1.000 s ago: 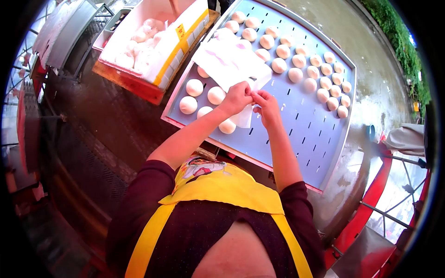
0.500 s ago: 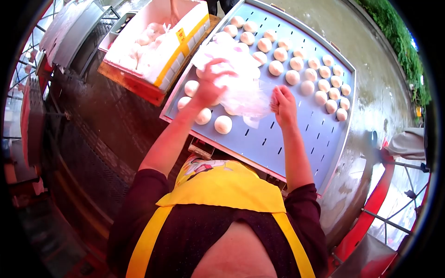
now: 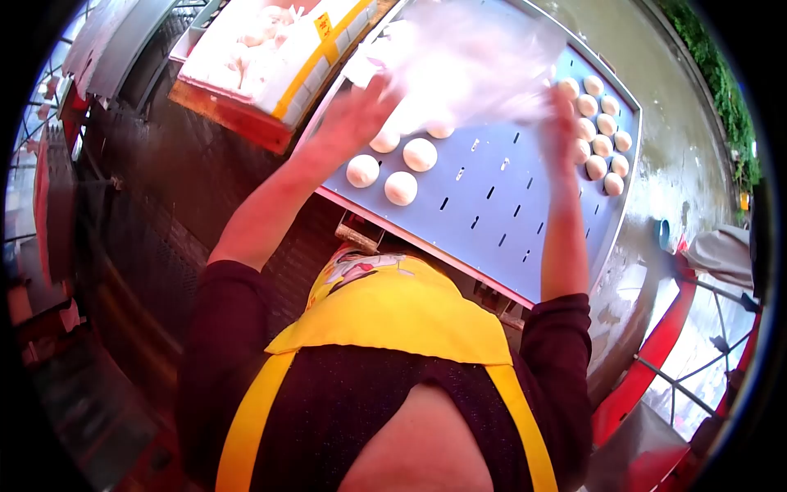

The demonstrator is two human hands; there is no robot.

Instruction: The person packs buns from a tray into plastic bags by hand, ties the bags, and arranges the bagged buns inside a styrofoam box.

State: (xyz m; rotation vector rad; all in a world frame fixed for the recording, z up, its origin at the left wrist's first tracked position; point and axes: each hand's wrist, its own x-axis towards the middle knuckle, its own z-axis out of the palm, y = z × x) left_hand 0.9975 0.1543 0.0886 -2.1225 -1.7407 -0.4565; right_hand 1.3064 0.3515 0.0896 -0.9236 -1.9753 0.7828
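A thin, clear plastic bag (image 3: 492,70), smeared by motion and overexposed, spreads over the blue slotted tray (image 3: 467,225). My right hand (image 3: 559,131) is blurred and closed on the bag's right side. At the bag's left end is my left hand (image 3: 361,111), its fingertips too blurred to show whether they grip it. Several round, pale, bun-like balls (image 3: 401,189) sit near the tray's front left. More pale balls (image 3: 602,145) stand in rows at the right. The bag hides the tray's middle and back. A white heap (image 3: 385,53) lies by my left hand.
Left of the tray, a white foam box (image 3: 307,90) with yellow tape holds bagged pale round things (image 3: 246,61). It rests on an orange-brown wooden base (image 3: 229,115). Wet ground (image 3: 668,98) lies beyond the tray. A red metal frame (image 3: 656,361) stands at the right.
My right hand has moved right and up, pulling the bag wide across the tray. My left hand has shifted slightly left and up. The arm at the foam box is out of view.
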